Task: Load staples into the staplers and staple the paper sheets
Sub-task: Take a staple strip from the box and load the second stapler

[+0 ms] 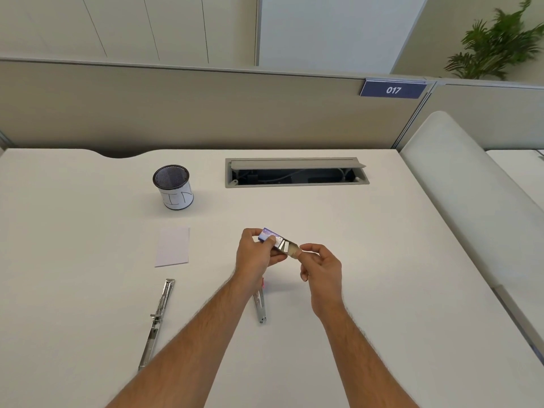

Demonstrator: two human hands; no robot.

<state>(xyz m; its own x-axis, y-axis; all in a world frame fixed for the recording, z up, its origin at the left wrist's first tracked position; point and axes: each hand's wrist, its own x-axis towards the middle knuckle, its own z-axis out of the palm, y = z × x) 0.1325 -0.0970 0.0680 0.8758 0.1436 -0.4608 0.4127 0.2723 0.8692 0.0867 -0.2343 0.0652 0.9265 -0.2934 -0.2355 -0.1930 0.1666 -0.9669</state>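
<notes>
**Staple box held open above desk; two staplers lying unfolded**

Head view. Second stapler is largely hidden behind the left forearm; only its lower metal end and a small red bit near the wrist show, so whether staples sit in it cannot be told. Both forearms are cut off by the bottom edge. The print on the staple box is too blurred to read.

Left hand is closed around the blue sleeve of the staple box, thumb on top, holding it above the white desk. Right hand pinches the end of the brown inner tray, which sticks out of the sleeve toward the right; its other fingers are curled loosely. Pale strips show in the tray, probably staples.

First stapler lies opened out flat at lower left, well apart from the hands. The stack of paper sheets lies beyond it, clear of everything. Broad bare desk surface lies right of the hands, up to the desk's right edge.

Mesh pen cup, with a hand-lettered paper label, stands behind the paper; nothing is seen in it. The cable hatch is open, with cables inside.
</notes>
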